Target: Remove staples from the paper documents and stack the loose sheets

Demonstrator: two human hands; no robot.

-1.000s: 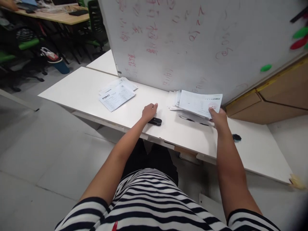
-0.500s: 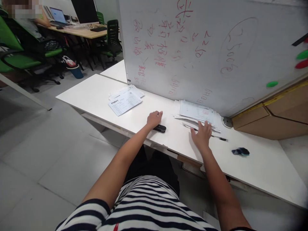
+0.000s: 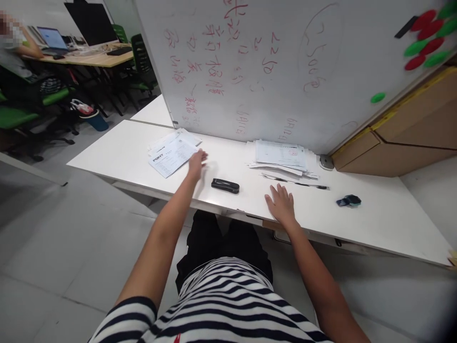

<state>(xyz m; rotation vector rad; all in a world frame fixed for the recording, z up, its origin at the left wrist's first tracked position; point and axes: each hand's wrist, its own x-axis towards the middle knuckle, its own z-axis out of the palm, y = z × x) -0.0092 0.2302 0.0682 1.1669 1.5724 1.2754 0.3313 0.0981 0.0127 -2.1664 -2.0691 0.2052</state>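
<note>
– Grip first, head cam, only view. L hand (image 3: 196, 162)?
– Fingers loosely parted, nothing seen in it. Sits over the R edge of the L paper pile (image 3: 171, 155); can't tell if it's touching the top sheet. Bit blurry.
– And R hand (image 3: 282, 202)?
– Fingers spread wide, palm down at the table (image 3: 117, 145), holding nothing. Pen (image 3: 296, 182) just beyond the fingertips, watch (image 3: 349, 200) off to the R, prob. a watch anyway.
– OK. Papers, where exactly?
– Two lots, well apart. L one: thin, fanned, a printed sheet on top. R paper pile (image 3: 280, 155): thicker, near the whiteboard (image 3: 221, 105), edges ragged.
– Stapler (image 3: 225, 186)?
– Black one, looks like a stapler, lying between the hands near the front edge. No hand on it.
– So, progress? What's done, what's left?
– Sheets are split in two piles, that much is done. Neither's squared up, so I'd call it unfinished, approx. partway. Can't give a %.
– Anything stapled?
– Can't see staples at this res. Which pile's the finished one, if either? N/A, pics don't say.
</note>
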